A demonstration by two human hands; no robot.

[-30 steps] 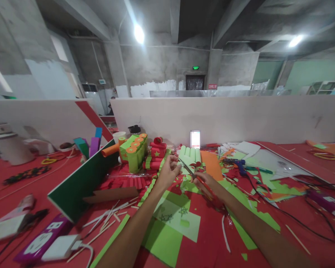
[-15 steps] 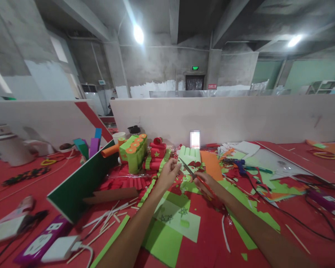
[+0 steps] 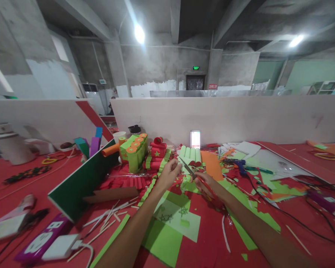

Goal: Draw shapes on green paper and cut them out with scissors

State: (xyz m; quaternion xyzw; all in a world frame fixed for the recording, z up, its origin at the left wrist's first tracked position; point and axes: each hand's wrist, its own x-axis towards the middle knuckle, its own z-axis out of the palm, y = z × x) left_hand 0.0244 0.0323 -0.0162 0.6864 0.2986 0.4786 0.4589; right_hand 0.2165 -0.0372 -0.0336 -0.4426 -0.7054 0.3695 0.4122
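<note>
Red-handled scissors are in my right hand, their blades pointing up and left toward my left hand. My left hand is closed in a pinch near the blade tips; what it holds is too small to make out. Beneath my forearms lie green sheets and a pale green sheet with star outlines drawn on it. Just beyond my hands are pale green paper rolls and an orange sheet.
Green and orange paper shapes and red rolls with a star stand back left, beside a dark green board. A blue glue gun with a black cord lies right. Purple power strip at front left.
</note>
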